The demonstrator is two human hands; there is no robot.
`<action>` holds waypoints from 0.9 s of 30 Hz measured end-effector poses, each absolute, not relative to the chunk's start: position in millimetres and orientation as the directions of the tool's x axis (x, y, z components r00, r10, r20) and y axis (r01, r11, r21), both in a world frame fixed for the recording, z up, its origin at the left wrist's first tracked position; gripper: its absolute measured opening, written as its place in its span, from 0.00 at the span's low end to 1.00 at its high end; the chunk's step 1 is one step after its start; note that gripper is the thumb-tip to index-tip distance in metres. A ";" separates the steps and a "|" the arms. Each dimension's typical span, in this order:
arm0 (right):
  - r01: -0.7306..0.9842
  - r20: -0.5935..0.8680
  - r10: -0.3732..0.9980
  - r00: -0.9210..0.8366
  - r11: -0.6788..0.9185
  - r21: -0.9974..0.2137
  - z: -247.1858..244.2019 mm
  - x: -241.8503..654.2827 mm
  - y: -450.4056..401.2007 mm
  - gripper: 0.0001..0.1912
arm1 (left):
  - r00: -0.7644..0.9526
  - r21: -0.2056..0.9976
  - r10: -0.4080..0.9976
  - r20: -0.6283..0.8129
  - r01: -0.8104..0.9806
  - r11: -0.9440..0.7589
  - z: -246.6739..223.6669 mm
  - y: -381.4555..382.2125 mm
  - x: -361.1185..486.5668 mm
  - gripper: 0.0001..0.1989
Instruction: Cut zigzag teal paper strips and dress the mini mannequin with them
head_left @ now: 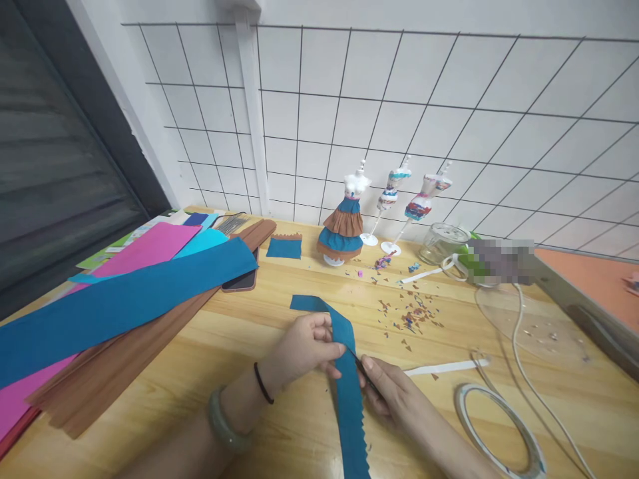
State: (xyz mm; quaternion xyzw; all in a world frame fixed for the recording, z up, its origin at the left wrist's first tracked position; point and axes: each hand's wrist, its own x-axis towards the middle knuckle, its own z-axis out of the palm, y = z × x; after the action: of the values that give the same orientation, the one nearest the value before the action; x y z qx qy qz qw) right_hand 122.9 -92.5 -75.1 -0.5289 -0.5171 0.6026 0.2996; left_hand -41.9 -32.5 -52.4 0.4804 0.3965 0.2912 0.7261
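Observation:
A blue crepe paper strip (344,386) runs down the middle of the table towards me, its far end bent to the left. Small zigzag teeth line the near part of its right edge. My left hand (312,346) pinches the strip between thumb and fingers. At the strip's right edge, just beside my left thumb, my right hand (389,392) grips a slim dark cutting tool (367,376), its tip touching the paper. My fingers hide most of the tool, so its exact kind is unclear. Triangular paper scraps (414,313) lie beyond my right hand.
Blue crepe paper (150,293), pink paper (150,246) and brown crepe paper (164,332) are stacked at left, partly over a phone (241,279). A mini mannequin (344,223) wears a ruffled paper dress. A glass jar (442,243), tape roll (499,429) and white cord (522,346) lie right.

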 end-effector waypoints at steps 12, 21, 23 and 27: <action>0.204 -0.306 0.916 -0.261 -0.258 -0.944 -77.0 122.5 -91.4 0.23 | 0.507 0.926 0.807 -0.304 -0.041 0.374 -56.3 -31.0 -42.8 0.15; 0.219 -0.295 0.927 -0.230 -0.246 -0.944 -65.4 120.0 -91.0 0.23 | 0.510 0.915 0.802 -0.311 -0.067 0.398 -58.3 -31.3 -43.4 0.16; 0.203 -0.298 0.927 -0.226 -0.255 -0.945 -65.8 120.3 -90.8 0.23 | 0.515 0.913 0.798 -0.313 -0.070 0.403 -58.9 -31.5 -43.5 0.15; 0.182 -0.308 0.929 -0.206 -0.273 -0.945 -70.7 121.2 -89.3 0.24 | 0.522 0.919 0.800 -0.296 -0.071 0.387 -59.2 -32.3 -43.8 0.15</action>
State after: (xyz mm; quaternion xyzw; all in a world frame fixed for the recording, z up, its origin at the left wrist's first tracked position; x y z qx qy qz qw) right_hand 121.2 -89.3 -70.7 -0.5431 -0.5115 0.5843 0.3194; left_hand -43.8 -32.3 -59.2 0.4680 0.3893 0.2958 0.7362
